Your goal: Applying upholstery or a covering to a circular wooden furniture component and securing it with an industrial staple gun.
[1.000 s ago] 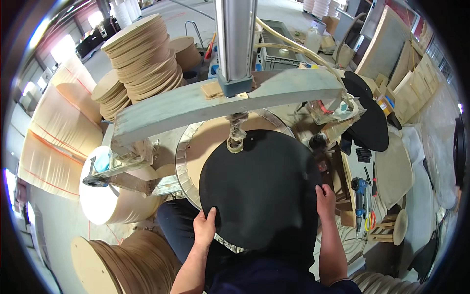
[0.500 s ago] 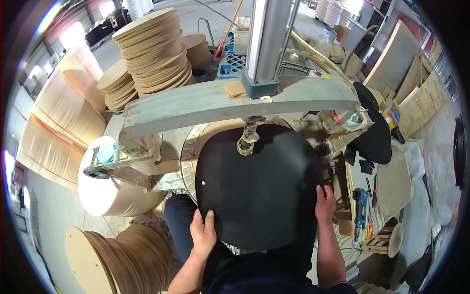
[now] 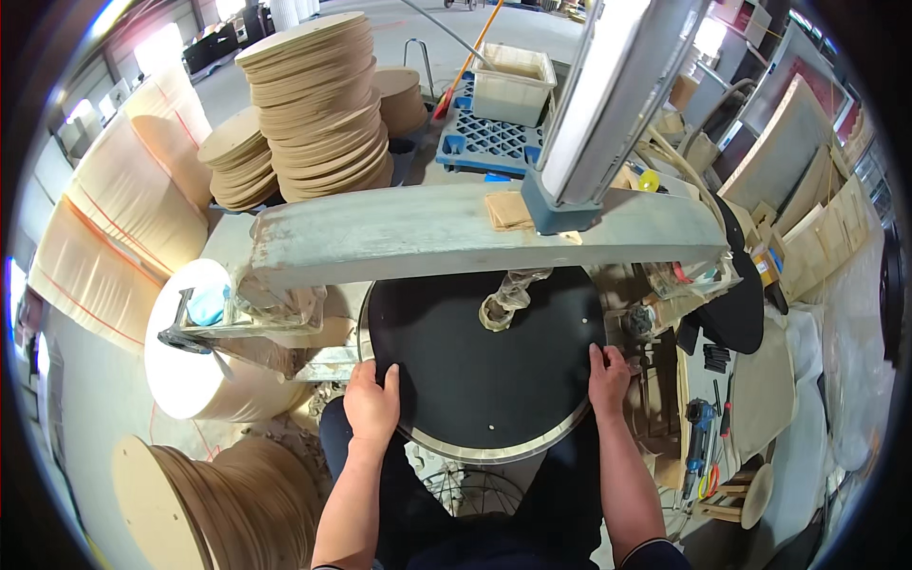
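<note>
A black round sheet (image 3: 475, 380) with small white holes near its edge lies over a round base, whose pale rim (image 3: 494, 454) shows along the near side. My left hand (image 3: 372, 404) grips the left edge of the sheet, thumb on top. At the right edge, my right hand (image 3: 611, 382) holds on in the same way; the fingers beneath are partly hidden. Over the far part of the sheet hangs a wrapped fitting (image 3: 499, 309) with a ring-shaped end. The sheet's far edge is hidden behind a grey curved beam (image 3: 380, 233).
A metal column (image 3: 598, 114) stands on the beam. Stacks of round boards (image 3: 318, 114) and a wrapped roll (image 3: 195, 351) are at left; more boards (image 3: 228, 503) lie near left. To the right are a blue power tool (image 3: 699, 432), a stool (image 3: 755, 496) and black pieces (image 3: 736, 294).
The black sheet has moved away from me and turned, settling over the round base, so the near rim now shows. Both hands moved with it. The whole view has shifted.
</note>
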